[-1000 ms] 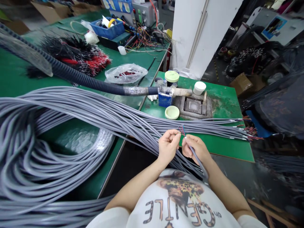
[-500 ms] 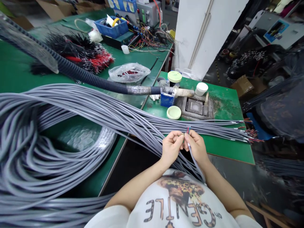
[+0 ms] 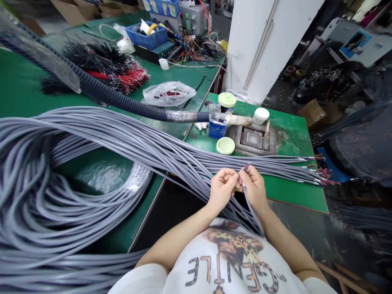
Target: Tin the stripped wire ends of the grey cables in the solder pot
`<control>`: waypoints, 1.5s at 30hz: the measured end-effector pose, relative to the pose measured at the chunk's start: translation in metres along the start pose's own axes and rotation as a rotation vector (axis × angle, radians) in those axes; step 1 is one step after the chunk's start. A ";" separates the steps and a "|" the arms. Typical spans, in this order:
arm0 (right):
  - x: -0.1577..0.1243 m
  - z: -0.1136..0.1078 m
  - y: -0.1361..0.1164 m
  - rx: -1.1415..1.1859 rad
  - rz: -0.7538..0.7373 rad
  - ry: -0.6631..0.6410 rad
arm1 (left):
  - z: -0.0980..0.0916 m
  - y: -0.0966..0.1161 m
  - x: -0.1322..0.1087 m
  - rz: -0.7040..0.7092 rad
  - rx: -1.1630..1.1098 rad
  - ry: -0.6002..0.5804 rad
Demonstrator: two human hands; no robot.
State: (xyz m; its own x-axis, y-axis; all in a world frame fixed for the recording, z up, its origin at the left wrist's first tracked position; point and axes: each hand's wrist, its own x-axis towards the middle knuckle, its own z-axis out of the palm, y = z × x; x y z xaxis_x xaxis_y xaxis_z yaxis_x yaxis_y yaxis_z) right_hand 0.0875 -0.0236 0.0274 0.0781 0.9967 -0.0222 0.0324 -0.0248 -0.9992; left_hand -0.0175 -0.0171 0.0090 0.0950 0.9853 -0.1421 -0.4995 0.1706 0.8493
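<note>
My right hand (image 3: 255, 188) is closed around one grey cable (image 3: 251, 210) near its stripped end, where thin red and blue wires (image 3: 246, 167) stick up. My left hand (image 3: 222, 190) is closed in a pinch beside it, fingertips at those same wire ends. Both hands hover at the near edge of the small green table (image 3: 290, 192), just in front of a long bundle of grey cables (image 3: 153, 149) that runs from a big coil (image 3: 45, 212) on the left to stripped ends (image 3: 321, 175) on the right.
A black corrugated hose (image 3: 122, 102) crosses to a blue box (image 3: 217, 127) beside a metal solder pot (image 3: 252, 138). Pale green lids (image 3: 225, 145), a white jar (image 3: 261, 115), a plastic bag (image 3: 169, 93) and black and red wire bundles (image 3: 107, 73) lie behind. A white pillar (image 3: 269, 45) stands beyond.
My two hands have come together and risen slightly; the left fingertips, apart from the wire ends a second ago, now meet them.
</note>
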 end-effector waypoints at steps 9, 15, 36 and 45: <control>0.009 -0.003 -0.001 -0.100 -0.064 0.006 | -0.002 0.000 0.008 -0.064 -0.073 -0.003; 0.014 0.000 -0.006 -0.100 -0.103 0.021 | -0.004 -0.004 0.010 -0.075 -0.113 -0.009; 0.148 -0.011 -0.010 -0.740 -0.199 -0.173 | -0.037 -0.025 0.040 0.499 0.925 -0.103; 0.180 0.007 0.003 -1.203 -0.153 -0.292 | -0.039 -0.029 0.042 0.568 1.086 -0.168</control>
State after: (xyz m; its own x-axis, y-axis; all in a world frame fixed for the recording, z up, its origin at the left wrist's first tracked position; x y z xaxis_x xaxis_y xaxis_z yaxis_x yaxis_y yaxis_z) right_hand 0.0943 0.1561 0.0199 -0.2254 0.9718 -0.0692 0.9245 0.1910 -0.3299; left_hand -0.0326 0.0195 -0.0413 0.2478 0.8897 0.3835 0.4595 -0.4564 0.7619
